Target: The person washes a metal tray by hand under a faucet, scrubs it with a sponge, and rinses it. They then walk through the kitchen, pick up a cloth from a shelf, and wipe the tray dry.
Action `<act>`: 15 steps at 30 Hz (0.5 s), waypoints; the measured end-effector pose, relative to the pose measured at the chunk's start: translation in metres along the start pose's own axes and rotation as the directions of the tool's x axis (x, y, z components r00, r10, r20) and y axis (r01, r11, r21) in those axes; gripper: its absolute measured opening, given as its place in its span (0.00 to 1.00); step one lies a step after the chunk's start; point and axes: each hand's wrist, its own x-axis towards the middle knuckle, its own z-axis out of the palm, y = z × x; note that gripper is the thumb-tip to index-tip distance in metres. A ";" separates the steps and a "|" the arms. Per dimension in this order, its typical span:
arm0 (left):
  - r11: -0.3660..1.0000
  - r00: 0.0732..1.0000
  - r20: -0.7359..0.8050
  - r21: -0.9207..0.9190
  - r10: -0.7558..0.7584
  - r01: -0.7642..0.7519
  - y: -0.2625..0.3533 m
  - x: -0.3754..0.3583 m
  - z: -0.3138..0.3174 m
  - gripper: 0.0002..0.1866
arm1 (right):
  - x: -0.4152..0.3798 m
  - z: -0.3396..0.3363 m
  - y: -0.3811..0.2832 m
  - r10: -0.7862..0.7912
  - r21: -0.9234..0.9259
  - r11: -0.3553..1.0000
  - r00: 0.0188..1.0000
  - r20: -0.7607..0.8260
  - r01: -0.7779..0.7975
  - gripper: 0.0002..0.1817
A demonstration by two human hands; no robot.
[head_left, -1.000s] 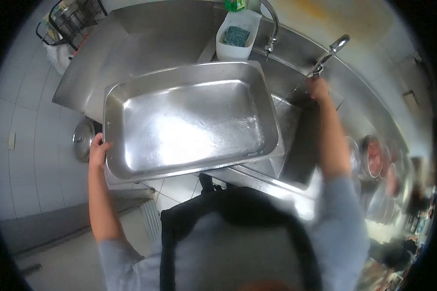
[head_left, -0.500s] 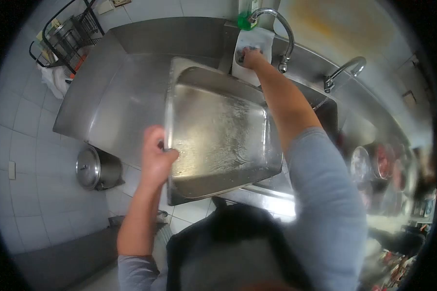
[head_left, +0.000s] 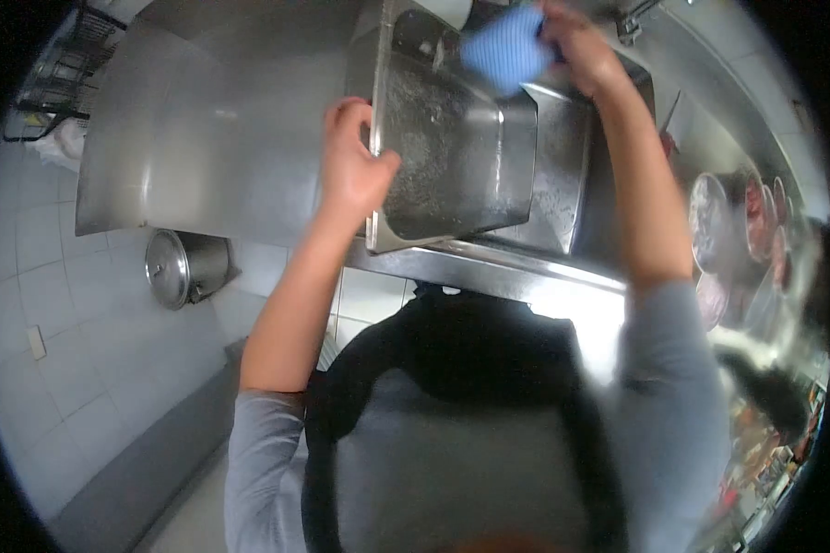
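My left hand (head_left: pixel 355 166) is closed around the left rim of a deep rectangular steel pan (head_left: pixel 424 184), thumb on the inside. The pan is tilted with its opening toward me, and its inner surface looks wet. In my right hand (head_left: pixel 581 51) is a blue striped cloth (head_left: pixel 507 51), slightly blurred, above the far right part of the pan. Under and beside the pan's right end lies the steel sink basin (head_left: pixel 558 189).
A steel drainboard (head_left: pixel 240 138) extends to the left. Below it stands a lidded steel pot (head_left: pixel 171 267). A black wire rack (head_left: pixel 65 83) hangs at far left. On the right are several round containers (head_left: pixel 710 221), and a tap (head_left: pixel 629 28) is at the top.
My right hand has come out of the white container and now holds the blue cloth, further right. The pan, with my left hand on its rim, is tilted more. The camera view has shifted.
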 end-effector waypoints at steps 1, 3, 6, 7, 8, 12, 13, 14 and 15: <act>1.000 1.000 0.019 -0.008 -0.005 0.006 -0.010 0.002 0.020 0.16 | -0.008 0.003 0.047 0.152 0.177 0.969 0.979 0.135 -0.175 0.19; 1.000 1.000 0.023 -0.029 -0.004 0.005 -0.015 -0.006 0.057 0.16 | -0.041 0.021 0.134 0.373 0.383 0.797 0.879 0.296 -0.467 0.21; 1.000 0.998 0.064 0.016 0.025 -0.026 0.010 -0.032 0.084 0.19 | -0.083 0.084 0.193 0.337 0.414 0.647 0.727 0.599 -0.641 0.25; 0.999 0.997 0.069 0.014 0.030 -0.031 0.020 -0.037 0.093 0.19 | -0.094 0.098 0.185 0.332 0.267 0.744 0.686 0.648 -0.613 0.27; 0.999 0.997 0.072 0.003 0.031 -0.032 0.026 -0.039 0.105 0.18 | -0.108 0.108 0.175 0.343 0.110 0.821 0.638 0.689 -0.560 0.30; 0.999 1.000 0.013 -0.047 -0.021 0.021 0.022 -0.027 0.135 0.16 | -0.146 0.115 0.154 0.131 -0.215 0.976 0.886 0.444 -0.037 0.34; 1.000 1.000 0.023 -0.018 -0.009 0.009 0.021 -0.024 0.134 0.16 | -0.150 0.116 0.157 0.049 -0.264 0.962 0.903 0.427 0.073 0.34; 1.000 0.999 0.034 0.015 0.010 -0.011 0.020 -0.021 0.131 0.16 | -0.145 0.110 0.173 0.094 -0.287 0.955 0.840 0.535 0.076 0.33; 1.000 0.999 0.032 0.008 -0.009 0.008 0.023 -0.020 0.130 0.16 | -0.141 0.096 0.200 0.141 -0.309 0.947 0.761 0.633 0.082 0.32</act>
